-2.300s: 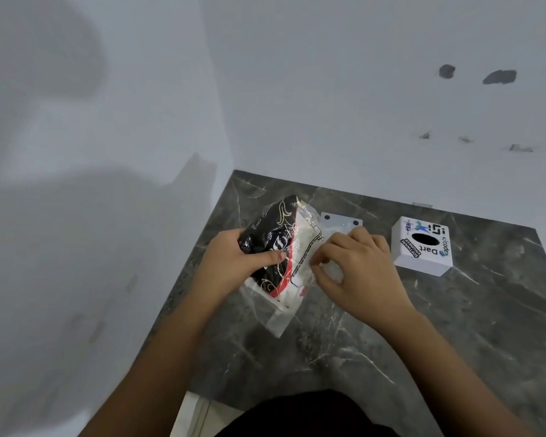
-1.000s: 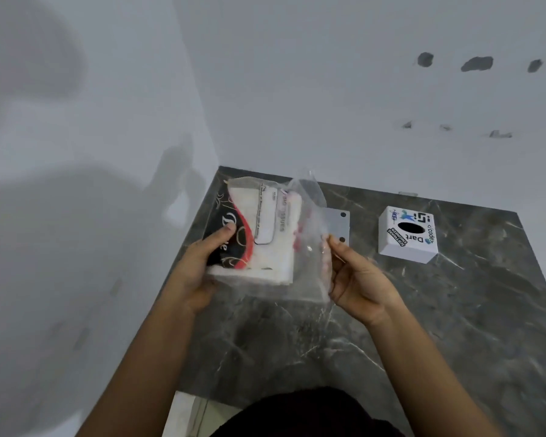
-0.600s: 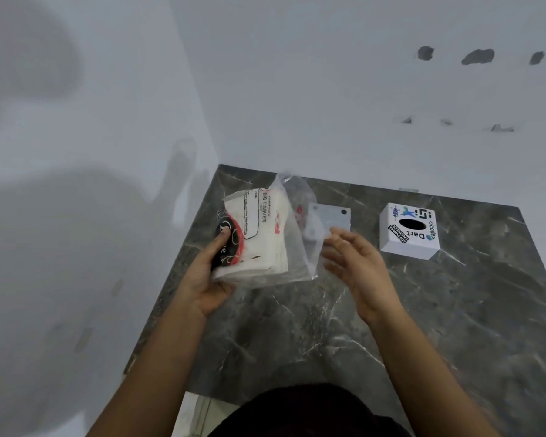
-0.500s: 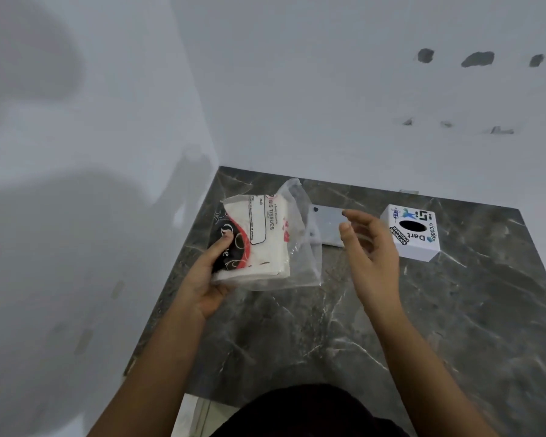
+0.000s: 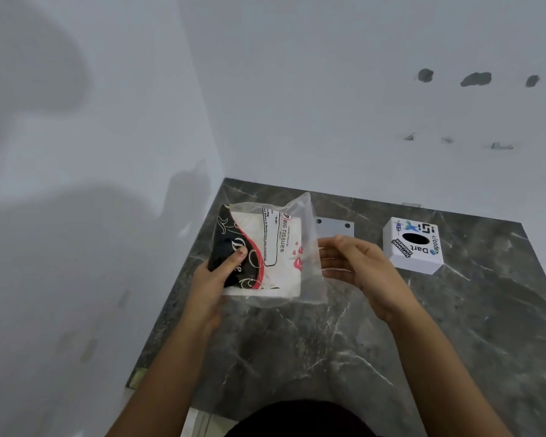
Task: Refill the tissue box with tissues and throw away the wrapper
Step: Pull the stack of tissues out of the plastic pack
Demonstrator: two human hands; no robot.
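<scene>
We look down on a dark grey marble tabletop [image 5: 375, 357] set into a corner between two pale walls [image 5: 328, 105]. Nearest to us a dark garment [image 5: 300, 419] fills the bottom edge, and both bare forearms reach forward from it over the stone.

Our left hand [image 5: 213, 283] grips the tissue pack [image 5: 262, 252] by its black-printed end, thumb laid across the front and fingers hidden behind, holding it raised above the tabletop. The white tissues sit inside the clear plastic wrapper [image 5: 309, 247], which is printed in black, red and white and reads "BIG TISSUES". The loose, open end of the wrapper juts out to the right of the tissues.

Our right hand [image 5: 360, 268] is spread open, palm turned toward the pack, its fingertips just at that loose plastic; through the film we cannot tell whether they touch it or pinch it.

Beyond the right hand a flat grey plate [image 5: 334, 228] with small dark holes at its corners lies on the tabletop, partly hidden by the wrapper and the fingers. Farther right, well apart from the pack, stands the white tissue box [image 5: 415, 246], its dark oval opening on top, stickers around it.

On the far wall, dark patches [image 5: 475, 78] and small scuffs mark the paint.
</scene>
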